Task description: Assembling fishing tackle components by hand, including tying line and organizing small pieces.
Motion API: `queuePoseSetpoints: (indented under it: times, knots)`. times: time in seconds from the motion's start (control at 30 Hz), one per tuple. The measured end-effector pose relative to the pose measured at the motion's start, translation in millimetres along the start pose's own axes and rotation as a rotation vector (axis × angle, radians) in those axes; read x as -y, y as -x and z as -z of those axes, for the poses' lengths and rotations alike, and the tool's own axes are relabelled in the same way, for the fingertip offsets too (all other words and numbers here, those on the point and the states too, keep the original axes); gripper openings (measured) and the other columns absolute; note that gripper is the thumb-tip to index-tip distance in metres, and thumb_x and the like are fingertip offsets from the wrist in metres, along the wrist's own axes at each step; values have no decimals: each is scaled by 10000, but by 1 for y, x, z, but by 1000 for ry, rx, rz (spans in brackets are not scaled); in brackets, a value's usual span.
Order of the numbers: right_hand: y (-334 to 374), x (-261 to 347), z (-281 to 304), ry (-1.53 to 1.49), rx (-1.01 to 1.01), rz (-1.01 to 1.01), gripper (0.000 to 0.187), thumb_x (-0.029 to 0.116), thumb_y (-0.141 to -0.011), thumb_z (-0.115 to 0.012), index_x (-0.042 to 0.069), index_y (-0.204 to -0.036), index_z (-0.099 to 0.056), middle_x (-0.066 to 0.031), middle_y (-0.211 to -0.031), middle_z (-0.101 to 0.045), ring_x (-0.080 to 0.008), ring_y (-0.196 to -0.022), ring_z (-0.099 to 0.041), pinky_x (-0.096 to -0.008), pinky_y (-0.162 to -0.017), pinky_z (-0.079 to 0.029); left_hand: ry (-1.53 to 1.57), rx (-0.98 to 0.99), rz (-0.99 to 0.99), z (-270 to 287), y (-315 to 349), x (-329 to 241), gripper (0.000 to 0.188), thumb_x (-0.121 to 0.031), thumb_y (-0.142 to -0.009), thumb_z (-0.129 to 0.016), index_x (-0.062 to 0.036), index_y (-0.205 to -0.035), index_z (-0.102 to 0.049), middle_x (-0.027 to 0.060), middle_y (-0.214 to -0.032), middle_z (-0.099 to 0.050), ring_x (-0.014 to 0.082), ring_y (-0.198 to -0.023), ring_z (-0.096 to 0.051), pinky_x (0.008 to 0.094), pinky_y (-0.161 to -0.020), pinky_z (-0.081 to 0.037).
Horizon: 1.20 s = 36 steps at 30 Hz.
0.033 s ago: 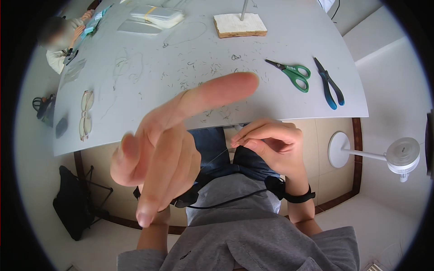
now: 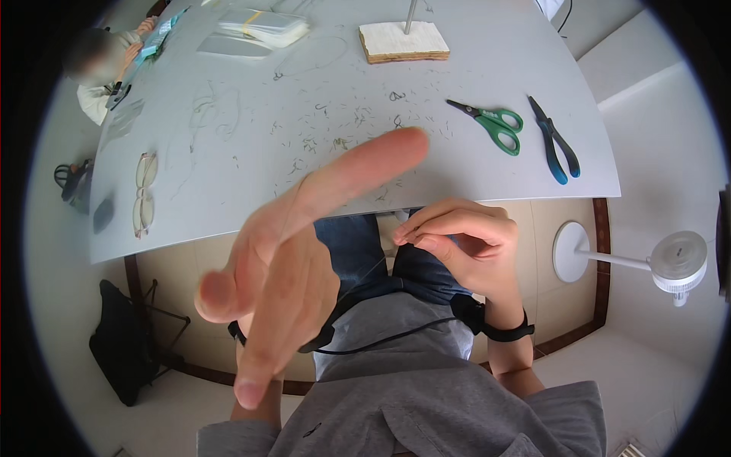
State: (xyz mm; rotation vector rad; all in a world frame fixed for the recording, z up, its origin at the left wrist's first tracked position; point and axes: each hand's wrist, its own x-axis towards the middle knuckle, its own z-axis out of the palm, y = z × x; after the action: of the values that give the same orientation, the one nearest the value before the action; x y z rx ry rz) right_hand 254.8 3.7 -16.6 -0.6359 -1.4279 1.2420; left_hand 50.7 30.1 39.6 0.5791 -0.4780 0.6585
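A thin, clear thread runs between my two hands, in front of my jeans. My left hand is raised close to the camera, its index finger stretched out over the table edge. The thread passes across the base of that finger, and the middle fingers are folded in, closed on it; another finger points down toward me. At the right, my right hand pinches the thread between thumb and fingertips, just below the table edge. Whether something tiny sits in that pinch is too small to tell.
Green-handled scissors and blue-handled pliers lie on the grey table, amid short thread clippings. Eyeglasses rest at left, plastic bags and a block with a rod farther back. Another person works far left.
My left hand has tilted and lowered slightly, its index fingertip shifting down and left. The right hand has moved a little to the right, still pinching the thread.
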Motion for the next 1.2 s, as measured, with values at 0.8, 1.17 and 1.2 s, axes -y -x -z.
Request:
queuePoseSetpoints:
  times: [0.8,1.17,1.2]
  knots:
    - [-1,33,15,950,262,498,185,35,-634,-706,-85,-729,-601,-131,-866,-592,-234,-708,-606,-318,-588,-492,-1354,-844,392,2,7,41,133,-63,-897,-559,17,-822,-635,-14,-596,-573,-9,-492,-403,161,-454,-291]
    - [1,34,14,936,198,367,154,-2,-647,-709,-63,-741,-604,-102,-829,-595,-207,-662,-581,-305,-574,-473,-1498,-708,-130,12,6,37,234,-86,-955,-400,41,-1073,-556,142,-939,-646,173,-937,-593,250,-686,-442]
    - [1,34,14,939,180,356,146,-13,-647,-705,-60,-740,-602,-96,-822,-595,-203,-655,-574,-303,-571,-468,-1499,-708,-130,8,7,35,234,-86,-955,-400,41,-1073,-556,142,-939,-646,173,-937,-593,250,-686,-442]
